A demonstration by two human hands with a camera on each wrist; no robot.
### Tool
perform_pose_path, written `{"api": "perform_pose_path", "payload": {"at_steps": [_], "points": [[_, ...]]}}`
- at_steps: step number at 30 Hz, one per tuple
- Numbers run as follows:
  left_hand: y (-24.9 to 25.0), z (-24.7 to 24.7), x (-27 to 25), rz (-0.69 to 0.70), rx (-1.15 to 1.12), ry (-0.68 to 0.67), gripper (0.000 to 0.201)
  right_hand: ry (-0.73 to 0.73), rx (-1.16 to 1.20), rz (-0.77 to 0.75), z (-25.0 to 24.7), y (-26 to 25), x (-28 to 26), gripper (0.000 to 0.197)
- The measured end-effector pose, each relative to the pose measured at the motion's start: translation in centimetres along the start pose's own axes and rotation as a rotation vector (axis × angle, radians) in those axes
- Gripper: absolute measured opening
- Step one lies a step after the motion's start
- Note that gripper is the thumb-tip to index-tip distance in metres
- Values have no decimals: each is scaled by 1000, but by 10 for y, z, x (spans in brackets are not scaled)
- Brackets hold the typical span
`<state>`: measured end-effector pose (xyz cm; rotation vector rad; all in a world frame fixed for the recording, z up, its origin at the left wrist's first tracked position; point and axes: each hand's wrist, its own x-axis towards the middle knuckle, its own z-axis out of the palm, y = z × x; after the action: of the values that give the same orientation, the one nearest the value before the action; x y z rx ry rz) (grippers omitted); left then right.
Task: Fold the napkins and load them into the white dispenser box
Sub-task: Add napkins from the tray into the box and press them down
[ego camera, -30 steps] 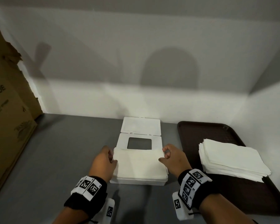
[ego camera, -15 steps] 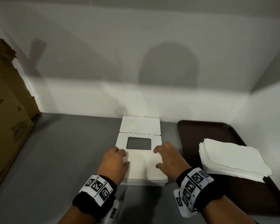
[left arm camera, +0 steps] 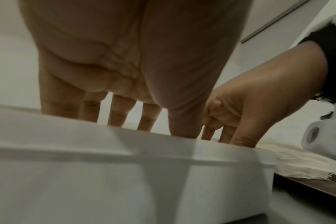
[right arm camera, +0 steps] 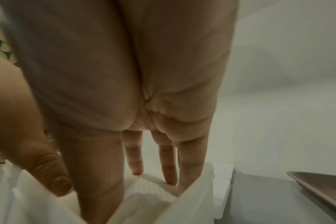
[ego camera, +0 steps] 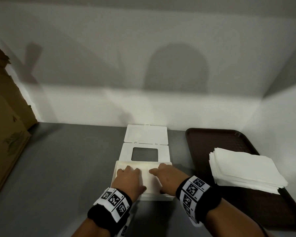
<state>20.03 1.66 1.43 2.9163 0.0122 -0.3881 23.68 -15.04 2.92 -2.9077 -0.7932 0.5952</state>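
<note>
The white dispenser box (ego camera: 114,175) sits open on the grey table, its lid (ego camera: 144,152) with a rectangular window folded back flat behind it. Folded napkins (ego camera: 149,181) fill the box. My left hand (ego camera: 129,178) presses down on the napkins with straight fingers (left arm camera: 117,112). Beside it, my right hand (ego camera: 166,176) does the same, its fingers (right arm camera: 168,160) reaching down onto the napkins (right arm camera: 150,188) inside the box wall (right arm camera: 184,201). A stack of unfolded napkins (ego camera: 243,168) lies on the brown tray (ego camera: 212,139) to the right.
A cardboard carton (ego camera: 5,134) stands at the left edge of the table. White walls close in behind and to the right. Bare grey tabletop (ego camera: 67,168) lies between the carton and the box.
Both hands moved from the sides of the napkin pile onto its top and pushed it down into the box. The box rim now shows around the napkins.
</note>
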Motion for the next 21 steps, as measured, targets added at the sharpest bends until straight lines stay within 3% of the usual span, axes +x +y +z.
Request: {"api": "perform_pose_path", "payload": {"at_steps": [9, 14, 21], "points": [[0, -2, 6, 16, 96, -15, 62, -31, -67, 4, -8, -10, 3, 48], [-2, -15, 6, 54, 132, -25, 66, -46, -62, -38, -21, 1, -2, 68], [61, -51, 16, 152, 105, 111, 47, 151, 223, -45, -56, 62, -41, 51]]}}
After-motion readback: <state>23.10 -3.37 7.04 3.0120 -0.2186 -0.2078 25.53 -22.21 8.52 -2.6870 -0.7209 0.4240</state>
